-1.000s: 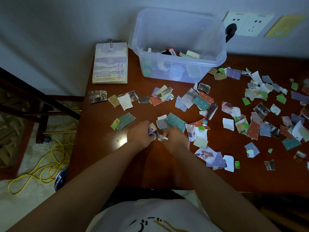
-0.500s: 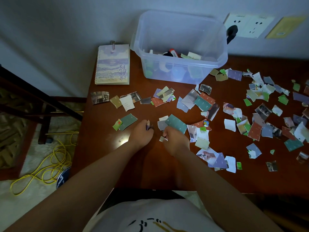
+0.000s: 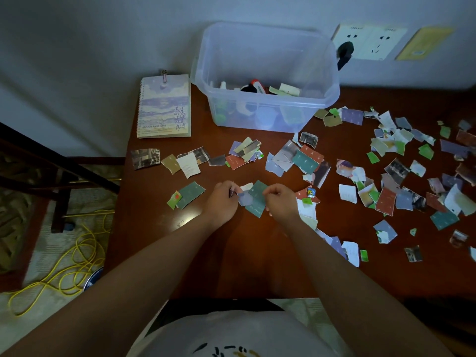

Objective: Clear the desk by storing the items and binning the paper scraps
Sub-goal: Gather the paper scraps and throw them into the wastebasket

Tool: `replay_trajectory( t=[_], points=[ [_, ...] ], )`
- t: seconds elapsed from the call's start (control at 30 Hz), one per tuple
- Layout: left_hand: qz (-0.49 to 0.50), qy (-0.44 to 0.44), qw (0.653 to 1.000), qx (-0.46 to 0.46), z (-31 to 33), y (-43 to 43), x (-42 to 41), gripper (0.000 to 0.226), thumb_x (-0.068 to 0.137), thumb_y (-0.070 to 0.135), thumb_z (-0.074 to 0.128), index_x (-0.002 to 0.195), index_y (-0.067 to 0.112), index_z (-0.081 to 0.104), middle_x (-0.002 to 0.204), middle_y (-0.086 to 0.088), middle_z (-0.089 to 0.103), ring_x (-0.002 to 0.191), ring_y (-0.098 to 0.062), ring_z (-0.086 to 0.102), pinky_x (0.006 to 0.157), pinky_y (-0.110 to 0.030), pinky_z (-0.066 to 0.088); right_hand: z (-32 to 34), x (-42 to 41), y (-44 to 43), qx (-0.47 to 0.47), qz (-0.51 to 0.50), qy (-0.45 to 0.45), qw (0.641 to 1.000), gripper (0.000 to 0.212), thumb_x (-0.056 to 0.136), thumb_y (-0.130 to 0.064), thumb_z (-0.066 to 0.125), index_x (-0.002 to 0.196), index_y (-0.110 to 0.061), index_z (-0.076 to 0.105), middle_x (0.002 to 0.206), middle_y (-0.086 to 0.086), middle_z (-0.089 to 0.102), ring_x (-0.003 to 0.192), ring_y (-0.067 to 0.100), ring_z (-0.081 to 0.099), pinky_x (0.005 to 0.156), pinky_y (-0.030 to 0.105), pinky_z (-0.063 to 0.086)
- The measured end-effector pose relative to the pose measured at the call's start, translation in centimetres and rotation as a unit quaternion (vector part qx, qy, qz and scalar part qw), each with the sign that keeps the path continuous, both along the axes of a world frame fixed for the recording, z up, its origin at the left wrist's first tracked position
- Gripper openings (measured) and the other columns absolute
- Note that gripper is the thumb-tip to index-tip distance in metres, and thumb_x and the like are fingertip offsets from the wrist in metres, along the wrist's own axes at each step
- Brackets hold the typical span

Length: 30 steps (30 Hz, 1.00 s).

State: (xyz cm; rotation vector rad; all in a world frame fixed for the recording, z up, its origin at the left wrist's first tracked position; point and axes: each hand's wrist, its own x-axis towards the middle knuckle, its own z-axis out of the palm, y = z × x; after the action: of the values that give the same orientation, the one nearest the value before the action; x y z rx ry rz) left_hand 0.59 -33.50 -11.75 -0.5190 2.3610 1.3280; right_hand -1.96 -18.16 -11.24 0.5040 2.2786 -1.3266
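While most of the paper scraps (image 3: 385, 202) lie spread from the middle of the desk (image 3: 247, 258) to its right edge, we work at the near middle, and the head view is our only look at it. Our left hand (image 3: 222, 200) is curled and pinches a thin bundle of scraps (image 3: 232, 193) at its fingertips. Our right hand (image 3: 279, 202) is curled too, with its fingers down at the edge of a teal scrap (image 3: 257, 202) that lies flat between the two hands. We cannot tell whether it grips that scrap or only touches it. A pale purple scrap (image 3: 243, 198) lies just beside the left fingertips.

To gather well, we judge it best to lift one corner of each flat piece with a nail, since thin paper likely clings to smooth wood. Then we tuck it under the left thumb so the bundle does not fan out. We should empty that hand before it overfills. The clear box (image 3: 203, 60) at the far edge holds stored items, and the notebook (image 3: 164, 106) at the far left corner is not yet stored.
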Motion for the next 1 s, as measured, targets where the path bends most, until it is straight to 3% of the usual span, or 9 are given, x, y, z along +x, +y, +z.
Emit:
replay_trajectory(
  t=[0.13,0.33,0.43,0.57,0.67,0.8,0.9,1.0],
  points=[
    [-0.041,0.011,0.998,-0.044,-0.2,-0.2,-0.7,0.021,0.092,0.023,0.059,0.111,0.013,0.058,0.109,-0.007,0.054,0.09,-0.019,0.055,0.076,-0.025,0.043,-0.2,-1.1,0.6,0.055,0.061,0.045,0.996,0.011,0.094,-0.019,0.056,0.103,-0.015,0.063,0.11,0.002,0.063,0.096,0.016,0.058,0.061,0.023,0.043],
    [-0.118,0.009,0.99,-0.082,0.3,-0.3,-1.6,0.041,0.082,0.034,0.073,0.114,0.021,0.05,0.11,-0.001,0.052,0.091,-0.014,0.054,0.073,-0.023,0.047,-0.3,-1.5,0.6,0.258,0.211,0.036,0.942,0.052,0.083,-0.031,0.071,0.13,-0.024,0.049,0.129,0.002,0.048,0.112,0.021,0.055,0.079,0.033,0.049],
    [-0.146,0.015,0.982,-0.115,0.2,-0.3,-1.9,0.042,0.081,0.031,0.074,0.113,0.019,0.05,0.112,-0.003,0.051,0.089,-0.015,0.056,0.077,-0.028,0.051,-0.3,-1.6,0.3,0.298,0.223,0.05,0.927,0.047,0.081,-0.035,0.075,0.121,-0.023,0.054,0.124,0.002,0.047,0.105,0.021,0.057,0.076,0.032,0.05],
    [-0.167,-0.012,0.975,-0.146,-0.1,-0.3,-2.4,0.049,0.081,0.033,0.074,0.12,0.017,0.049,0.12,-0.004,0.048,0.1,-0.021,0.061,0.089,-0.038,0.055,0.1,-2.4,0.2,0.326,0.259,0.081,0.905,0.024,0.078,-0.038,0.075,0.094,-0.024,0.063,0.104,-0.004,0.055,0.085,0.016,0.059,0.062,0.025,0.046],
    [-0.175,-0.023,0.972,-0.154,-0.2,-0.3,-2.8,0.051,0.08,0.033,0.075,0.121,0.018,0.048,0.121,-0.004,0.048,0.103,-0.022,0.061,0.09,-0.038,0.055,0.1,-2.8,0.5,0.274,0.246,0.051,0.928,0.018,0.08,-0.028,0.071,0.073,-0.026,0.055,0.085,-0.006,0.06,0.077,0.013,0.058,0.055,0.021,0.038],
    [-0.182,-0.022,0.972,-0.147,-0.2,-0.2,-2.8,0.049,0.08,0.034,0.075,0.121,0.022,0.05,0.12,-0.002,0.052,0.106,-0.021,0.061,0.091,-0.038,0.054,-0.1,-2.8,0.8,0.125,0.109,0.049,0.985,0.024,0.084,-0.013,0.064,0.071,-0.019,0.045,0.075,0.004,0.056,0.073,0.02,0.058,0.057,0.032,0.045],
    [-0.192,-0.024,0.972,-0.135,-0.1,-0.2,-2.8,0.043,0.081,0.032,0.074,0.117,0.022,0.052,0.116,-0.002,0.058,0.104,-0.02,0.061,0.09,-0.037,0.055,-0.4,-2.9,1.0,0.062,0.0,0.025,0.998,0.017,0.09,-0.012,0.061,0.087,-0.017,0.045,0.089,0.012,0.061,0.089,0.025,0.064,0.065,0.043,0.055],
    [-0.204,-0.022,0.969,-0.134,-0.1,-0.2,-2.6,0.038,0.084,0.032,0.071,0.114,0.022,0.052,0.114,-0.001,0.061,0.104,-0.02,0.062,0.09,-0.036,0.055,-0.4,-2.8,1.1,0.043,0.012,-0.002,0.999,0.023,0.094,-0.015,0.056,0.113,-0.018,0.042,0.093,0.0,0.053,0.092,0.019,0.06,0.069,0.039,0.056]
  ],
)
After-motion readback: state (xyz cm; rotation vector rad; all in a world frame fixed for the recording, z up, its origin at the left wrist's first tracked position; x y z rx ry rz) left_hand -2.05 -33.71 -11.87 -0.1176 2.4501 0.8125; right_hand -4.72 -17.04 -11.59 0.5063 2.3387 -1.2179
